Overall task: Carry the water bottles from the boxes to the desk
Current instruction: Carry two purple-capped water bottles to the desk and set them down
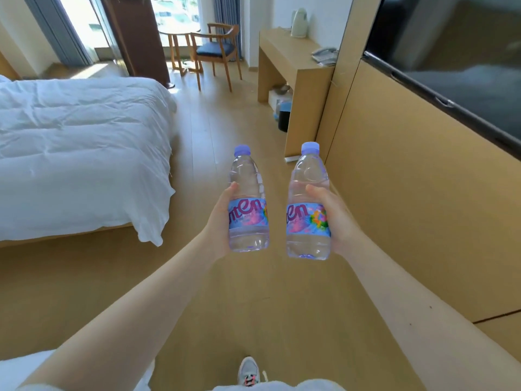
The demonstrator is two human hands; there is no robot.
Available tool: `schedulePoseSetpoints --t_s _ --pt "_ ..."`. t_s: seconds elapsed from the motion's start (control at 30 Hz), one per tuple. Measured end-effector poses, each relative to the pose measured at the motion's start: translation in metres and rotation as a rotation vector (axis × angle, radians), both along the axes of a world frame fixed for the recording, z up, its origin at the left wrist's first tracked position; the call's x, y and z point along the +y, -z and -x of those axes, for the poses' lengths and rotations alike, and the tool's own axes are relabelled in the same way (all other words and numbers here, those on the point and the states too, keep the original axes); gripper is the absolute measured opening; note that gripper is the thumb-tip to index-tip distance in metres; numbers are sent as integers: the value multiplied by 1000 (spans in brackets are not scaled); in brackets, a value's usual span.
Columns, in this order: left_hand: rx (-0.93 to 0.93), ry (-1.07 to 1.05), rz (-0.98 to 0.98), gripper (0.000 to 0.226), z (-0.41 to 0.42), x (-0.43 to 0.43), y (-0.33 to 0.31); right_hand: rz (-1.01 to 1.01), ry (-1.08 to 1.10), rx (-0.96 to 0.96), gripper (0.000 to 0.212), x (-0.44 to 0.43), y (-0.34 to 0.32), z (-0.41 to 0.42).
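Note:
I hold two clear water bottles with lilac caps and blue-pink labels, upright in front of me above the wooden floor. My left hand grips the left bottle around its label. My right hand grips the right bottle the same way. The wooden desk stands ahead on the right against the wall, some way beyond the bottles. No boxes are clearly in view.
A bed with a white duvet fills the left. A wood panel wall with a dark TV runs along the right. A kettle and a phone sit on the desk; a bin is under it. A chair stands by the window.

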State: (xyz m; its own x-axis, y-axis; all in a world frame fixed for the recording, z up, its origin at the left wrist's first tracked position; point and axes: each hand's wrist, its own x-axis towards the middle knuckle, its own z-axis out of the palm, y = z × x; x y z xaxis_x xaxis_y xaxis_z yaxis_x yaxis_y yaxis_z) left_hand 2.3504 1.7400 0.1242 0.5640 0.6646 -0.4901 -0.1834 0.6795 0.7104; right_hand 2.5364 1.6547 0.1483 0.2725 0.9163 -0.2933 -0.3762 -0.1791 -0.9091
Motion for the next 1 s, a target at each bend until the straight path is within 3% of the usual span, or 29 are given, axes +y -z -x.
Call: schedulePoseSetpoints --t_s 0.27,0.57,0.87,1.0 --pt "-29 -2 59 53 13 61 17 61 -19 -18 34 76 7 12" --pt "11 -140 97 58 41 155 30 48 -182 54 69 199 22 32" --pt "138 -278 64 50 23 305 21 36 -286 192 56 377 35 18" --pt "172 -284 47 51 6 367 17 58 -283 173 71 444 36 1"
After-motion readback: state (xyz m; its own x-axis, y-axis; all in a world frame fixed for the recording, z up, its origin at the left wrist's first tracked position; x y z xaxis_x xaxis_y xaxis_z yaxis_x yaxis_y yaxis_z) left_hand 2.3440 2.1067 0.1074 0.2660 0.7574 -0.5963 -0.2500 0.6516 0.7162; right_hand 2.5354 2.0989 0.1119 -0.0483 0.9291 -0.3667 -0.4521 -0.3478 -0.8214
